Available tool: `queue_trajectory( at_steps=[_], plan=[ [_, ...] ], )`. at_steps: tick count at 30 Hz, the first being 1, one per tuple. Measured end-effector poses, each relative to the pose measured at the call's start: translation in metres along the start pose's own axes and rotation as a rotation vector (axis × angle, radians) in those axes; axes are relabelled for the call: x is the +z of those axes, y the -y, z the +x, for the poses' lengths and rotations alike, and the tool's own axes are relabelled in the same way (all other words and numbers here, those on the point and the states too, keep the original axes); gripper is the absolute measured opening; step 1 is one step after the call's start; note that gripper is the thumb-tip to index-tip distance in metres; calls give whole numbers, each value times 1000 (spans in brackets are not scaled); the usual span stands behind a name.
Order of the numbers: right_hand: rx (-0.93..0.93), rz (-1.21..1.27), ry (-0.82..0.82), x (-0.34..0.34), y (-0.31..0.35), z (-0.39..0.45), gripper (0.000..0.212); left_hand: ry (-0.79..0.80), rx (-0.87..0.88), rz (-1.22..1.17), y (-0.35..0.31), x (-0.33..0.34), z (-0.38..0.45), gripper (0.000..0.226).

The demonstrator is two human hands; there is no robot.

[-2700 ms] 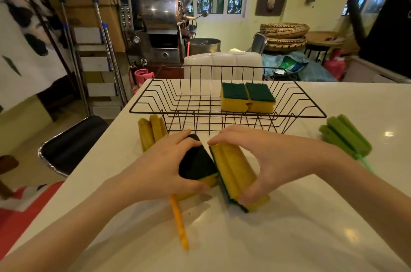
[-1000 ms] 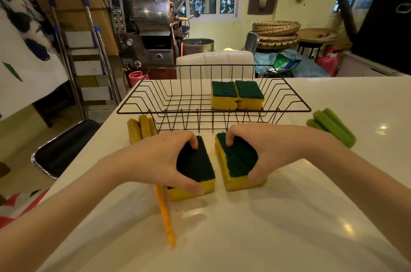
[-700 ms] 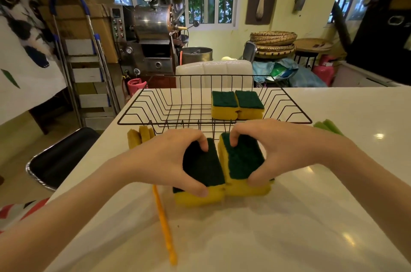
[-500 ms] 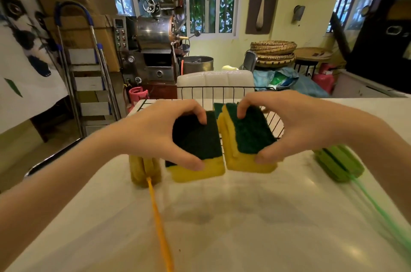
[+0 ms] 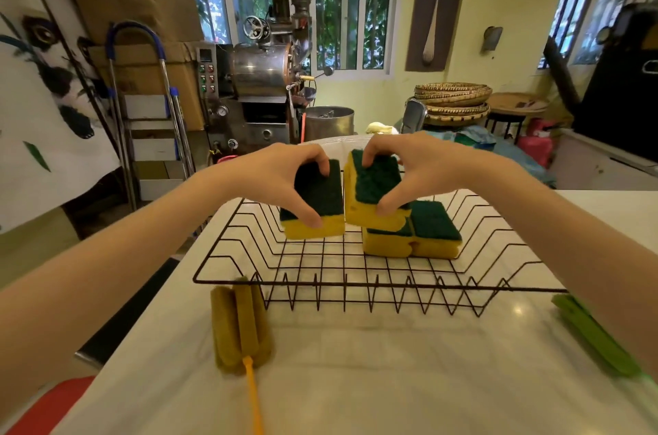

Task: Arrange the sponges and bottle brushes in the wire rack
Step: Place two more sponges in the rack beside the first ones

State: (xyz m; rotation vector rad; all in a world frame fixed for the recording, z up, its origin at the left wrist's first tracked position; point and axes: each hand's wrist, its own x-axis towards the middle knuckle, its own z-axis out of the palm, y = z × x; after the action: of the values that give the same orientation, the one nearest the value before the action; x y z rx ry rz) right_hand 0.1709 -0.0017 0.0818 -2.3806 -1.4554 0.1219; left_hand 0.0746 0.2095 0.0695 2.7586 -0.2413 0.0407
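Carrying sponges over wire rack (image 5: 356, 278): left hand (image 5: 274, 178) pinches one sponge (image 5: 317, 207), right hand (image 5: 420, 167) pinches a stacked pair (image 5: 374, 196). Next: lower beside the sponges already inside (image 5: 416, 231); brushes wait outside.

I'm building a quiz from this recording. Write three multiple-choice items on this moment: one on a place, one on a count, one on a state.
1. Where does the yellow bottle brush lie?
A. inside the rack
B. on the table, outside the rack's front left corner
C. in the left hand

2. How many sponges already rest in the wire rack?
A. none
B. two
C. four

3. What is the left hand doing?
A. holding a sponge above the rack
B. resting flat on the table
C. gripping the green brush

Answers:
1 B: it sits on the white table, just outside the wires.
2 B: the resting pair lies side by side.
3 A: its fingers pinch the left sponge, as the right hand does the right sponge.
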Motion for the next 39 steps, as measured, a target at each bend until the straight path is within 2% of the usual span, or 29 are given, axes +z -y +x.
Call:
queue_trajectory(
  at_steps=[7, 16, 26, 39],
  plan=[
    [10, -44, 20, 31, -24, 46, 60, 124, -97, 113, 42, 26, 43, 64],
    [35, 19, 75, 63, -27, 71, 67, 281, -224, 201, 59, 44, 50, 68],
    [86, 80, 87, 77, -39, 70, 68, 279, -261, 173, 60, 46, 44, 66],
    [92, -44, 213, 92, -35, 71, 67, 277, -241, 248, 53, 48, 43, 64]
  ],
)
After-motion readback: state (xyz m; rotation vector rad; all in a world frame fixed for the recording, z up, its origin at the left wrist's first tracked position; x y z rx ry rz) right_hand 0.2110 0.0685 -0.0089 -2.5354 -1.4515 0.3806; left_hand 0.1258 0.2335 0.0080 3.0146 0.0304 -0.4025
